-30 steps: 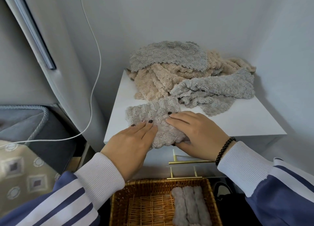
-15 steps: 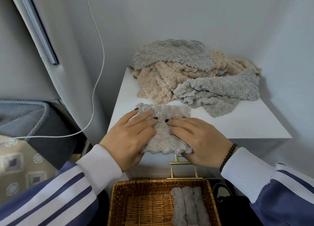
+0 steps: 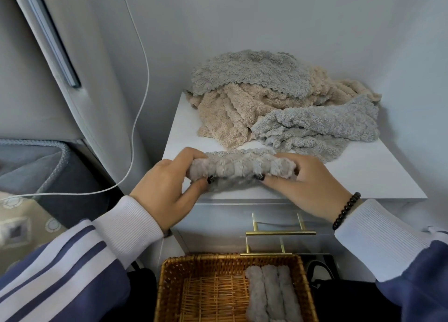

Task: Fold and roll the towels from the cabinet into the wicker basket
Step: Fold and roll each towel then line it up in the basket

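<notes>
Closest to the camera is the basket [image 3: 169, 287], with three grey rolls [image 3: 272, 295] lying side by side along its right side. Just past it are the two brass handles [image 3: 280, 233] on the cabinet [image 3: 363, 176] front. Up on the cabinet top, near the front edge, both hands are working the grey towel [image 3: 242, 167]: the left hand [image 3: 167, 188] has its fingers curled over the left end with the thumb underneath, and the right hand [image 3: 308, 181] pinches the right end the same way, bead bracelet [image 3: 345, 210] at that wrist. Big change from half a second ago: back then both hands lay flat on top of the towel, pressing it down, and it was spread as a folded pad; now it's bunched into a short fat roll between them, with a flat strip still unrolled behind it. Further back the pile [image 3: 266, 98] of loose towels, beige and grey, sits against the wall, looks the same as before. A white cable [image 3: 138, 103] hangs down the wall on the left.
</notes>
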The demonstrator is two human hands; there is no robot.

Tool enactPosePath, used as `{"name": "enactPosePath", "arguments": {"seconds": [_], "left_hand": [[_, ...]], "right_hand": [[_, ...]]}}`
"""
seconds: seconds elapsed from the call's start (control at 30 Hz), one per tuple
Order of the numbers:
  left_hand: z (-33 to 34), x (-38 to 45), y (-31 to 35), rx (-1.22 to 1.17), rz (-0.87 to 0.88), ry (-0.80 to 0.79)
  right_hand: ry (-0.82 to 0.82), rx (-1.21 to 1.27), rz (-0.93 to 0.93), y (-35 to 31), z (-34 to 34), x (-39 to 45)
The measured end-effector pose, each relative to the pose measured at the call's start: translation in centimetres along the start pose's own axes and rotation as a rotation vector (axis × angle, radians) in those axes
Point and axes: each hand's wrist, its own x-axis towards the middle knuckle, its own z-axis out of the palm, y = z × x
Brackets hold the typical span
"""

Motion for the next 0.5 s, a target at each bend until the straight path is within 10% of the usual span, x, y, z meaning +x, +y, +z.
{"name": "enactPosePath", "arguments": {"seconds": [0.5], "left_hand": [[2.7, 2.7, 0.8, -0.029, -0.516, 0.130]], "right_hand": [[0.455, -0.020, 0.098, 0.0, 2.8, 2.2]]}}
